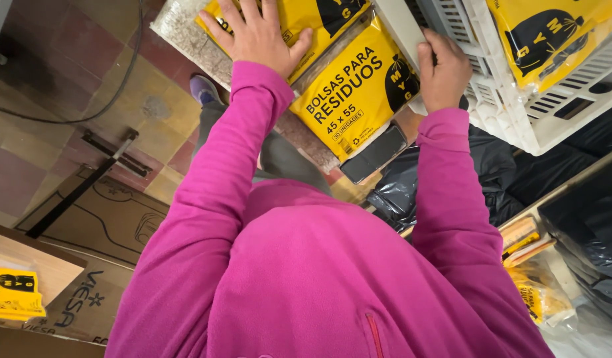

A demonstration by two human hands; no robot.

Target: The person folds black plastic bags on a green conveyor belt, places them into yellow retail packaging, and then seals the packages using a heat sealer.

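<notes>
Pressing flat — left hand [256, 36] on yellow packet [319, 16], right hand [442, 73] gripping crate [511, 99]

yellow-black packs: under left hand [299, 20] | centre [355, 86] | white crate [551, 33] | lower-left shelf [12, 292]

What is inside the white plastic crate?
The white plastic crate holds a yellow pack with a black bag drawing, wrapped in clear plastic. Whatever lies under that pack is covered. The right hand rests by the crate's edge.

packing storeroom | stacked yellow bag packets [355, 89] | white crates [518, 106] | flattened cardboard [100, 219]
</notes>
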